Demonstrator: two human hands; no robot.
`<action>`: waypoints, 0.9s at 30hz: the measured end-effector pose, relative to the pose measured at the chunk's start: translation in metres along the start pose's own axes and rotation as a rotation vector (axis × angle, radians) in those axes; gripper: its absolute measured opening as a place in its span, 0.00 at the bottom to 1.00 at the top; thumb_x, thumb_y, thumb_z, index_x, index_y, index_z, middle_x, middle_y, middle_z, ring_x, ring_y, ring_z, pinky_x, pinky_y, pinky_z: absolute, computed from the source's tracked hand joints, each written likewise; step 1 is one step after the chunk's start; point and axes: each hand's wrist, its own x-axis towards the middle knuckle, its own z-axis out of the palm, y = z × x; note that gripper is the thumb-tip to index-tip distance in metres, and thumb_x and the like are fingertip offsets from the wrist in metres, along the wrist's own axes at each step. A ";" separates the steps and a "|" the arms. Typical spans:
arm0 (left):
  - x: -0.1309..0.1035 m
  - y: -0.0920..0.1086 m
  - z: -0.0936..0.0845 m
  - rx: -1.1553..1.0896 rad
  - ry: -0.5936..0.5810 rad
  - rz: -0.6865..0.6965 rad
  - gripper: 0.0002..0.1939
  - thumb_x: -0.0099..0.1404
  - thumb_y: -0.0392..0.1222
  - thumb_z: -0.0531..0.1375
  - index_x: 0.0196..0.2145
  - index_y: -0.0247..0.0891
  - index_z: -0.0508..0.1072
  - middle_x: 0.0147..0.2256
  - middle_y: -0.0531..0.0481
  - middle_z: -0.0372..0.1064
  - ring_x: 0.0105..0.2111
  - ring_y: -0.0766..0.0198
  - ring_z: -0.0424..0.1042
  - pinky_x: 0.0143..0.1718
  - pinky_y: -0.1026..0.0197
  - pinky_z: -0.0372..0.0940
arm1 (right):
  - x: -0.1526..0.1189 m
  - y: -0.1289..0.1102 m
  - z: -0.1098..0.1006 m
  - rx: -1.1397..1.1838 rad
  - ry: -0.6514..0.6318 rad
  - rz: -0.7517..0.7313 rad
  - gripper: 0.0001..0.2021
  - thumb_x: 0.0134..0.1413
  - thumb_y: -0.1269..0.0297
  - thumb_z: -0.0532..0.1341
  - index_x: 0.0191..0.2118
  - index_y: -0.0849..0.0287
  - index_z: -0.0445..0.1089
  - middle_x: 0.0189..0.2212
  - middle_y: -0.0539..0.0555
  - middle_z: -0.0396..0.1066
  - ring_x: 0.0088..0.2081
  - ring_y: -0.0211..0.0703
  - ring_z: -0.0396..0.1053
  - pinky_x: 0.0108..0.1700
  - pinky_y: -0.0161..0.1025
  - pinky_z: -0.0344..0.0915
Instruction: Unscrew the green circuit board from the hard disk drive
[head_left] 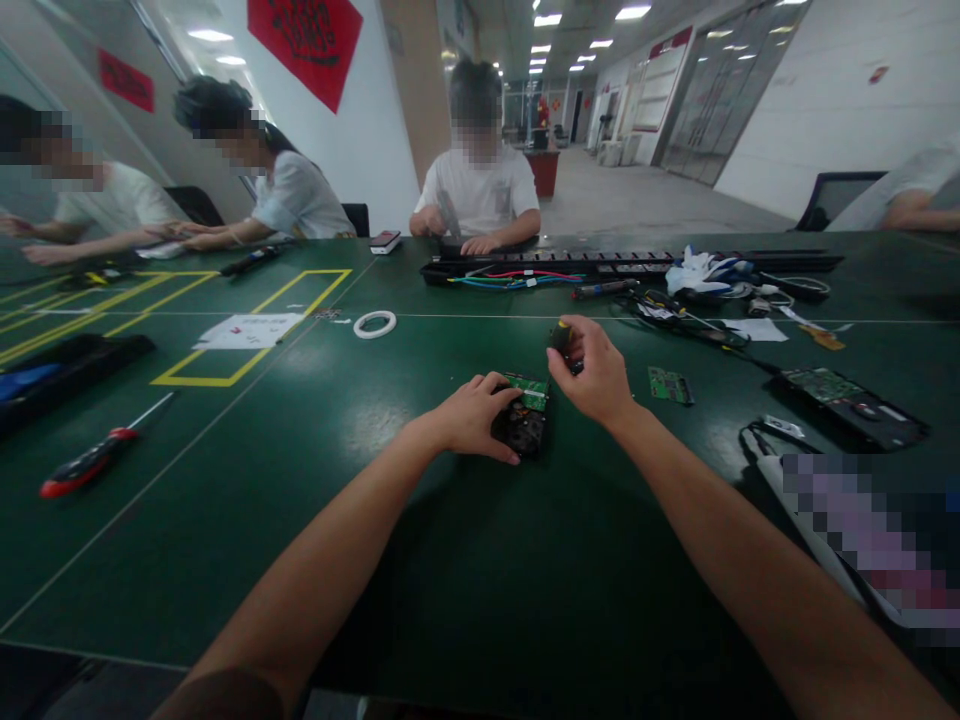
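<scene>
Under left hand, board in case

Left of the held device, one white ring, one red-handled screwdriver; right, one loose circuit board; beyond, four people.

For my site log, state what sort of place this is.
Probably an electronics workroom: a green table with a loose circuit board, a red-handled screwdriver, and a drive-like unit under the left hand.
</scene>
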 end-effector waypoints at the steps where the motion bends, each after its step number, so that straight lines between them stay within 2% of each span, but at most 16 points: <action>1: 0.001 0.001 0.002 0.001 0.011 -0.009 0.60 0.49 0.76 0.67 0.71 0.40 0.60 0.67 0.36 0.55 0.63 0.38 0.60 0.65 0.42 0.60 | 0.000 0.001 0.000 -0.002 0.004 0.005 0.26 0.62 0.61 0.62 0.64 0.51 0.60 0.50 0.59 0.74 0.40 0.49 0.76 0.44 0.51 0.79; 6: 0.003 0.007 0.005 0.001 0.041 -0.042 0.62 0.50 0.80 0.64 0.71 0.38 0.61 0.67 0.33 0.54 0.63 0.35 0.60 0.65 0.40 0.60 | -0.001 0.003 0.000 -0.007 -0.003 0.051 0.26 0.64 0.62 0.60 0.65 0.51 0.58 0.53 0.61 0.73 0.44 0.52 0.77 0.49 0.56 0.79; 10: 0.001 0.008 0.002 -0.025 0.020 -0.037 0.58 0.53 0.78 0.64 0.71 0.40 0.61 0.70 0.36 0.50 0.65 0.35 0.58 0.67 0.40 0.58 | -0.002 0.004 0.001 0.022 -0.014 0.041 0.27 0.65 0.61 0.61 0.67 0.49 0.57 0.56 0.61 0.71 0.49 0.55 0.76 0.50 0.58 0.79; 16: 0.003 0.007 0.001 -0.036 0.006 -0.041 0.57 0.54 0.77 0.63 0.71 0.40 0.60 0.72 0.37 0.47 0.66 0.34 0.56 0.67 0.39 0.58 | -0.003 0.012 0.003 0.016 -0.002 0.060 0.27 0.65 0.58 0.61 0.67 0.48 0.57 0.54 0.61 0.72 0.48 0.57 0.76 0.50 0.61 0.78; 19: 0.004 0.007 0.001 -0.022 -0.009 -0.037 0.58 0.54 0.77 0.64 0.71 0.39 0.59 0.71 0.36 0.49 0.66 0.35 0.57 0.68 0.41 0.56 | -0.006 0.017 0.006 0.009 0.010 0.059 0.29 0.64 0.57 0.61 0.68 0.50 0.56 0.58 0.62 0.71 0.49 0.58 0.77 0.50 0.59 0.78; 22: 0.005 0.007 0.001 -0.013 -0.010 -0.036 0.57 0.55 0.77 0.63 0.71 0.38 0.59 0.72 0.36 0.49 0.66 0.35 0.57 0.67 0.42 0.57 | -0.009 0.023 0.012 0.024 0.003 0.036 0.31 0.64 0.57 0.61 0.69 0.52 0.52 0.61 0.64 0.69 0.45 0.54 0.80 0.47 0.54 0.79; 27: 0.004 0.008 0.001 -0.017 0.005 -0.034 0.57 0.55 0.76 0.63 0.71 0.38 0.59 0.71 0.36 0.50 0.65 0.35 0.58 0.67 0.42 0.57 | -0.010 0.031 0.021 0.094 -0.023 0.022 0.34 0.63 0.59 0.60 0.70 0.53 0.46 0.56 0.64 0.74 0.39 0.50 0.81 0.42 0.50 0.80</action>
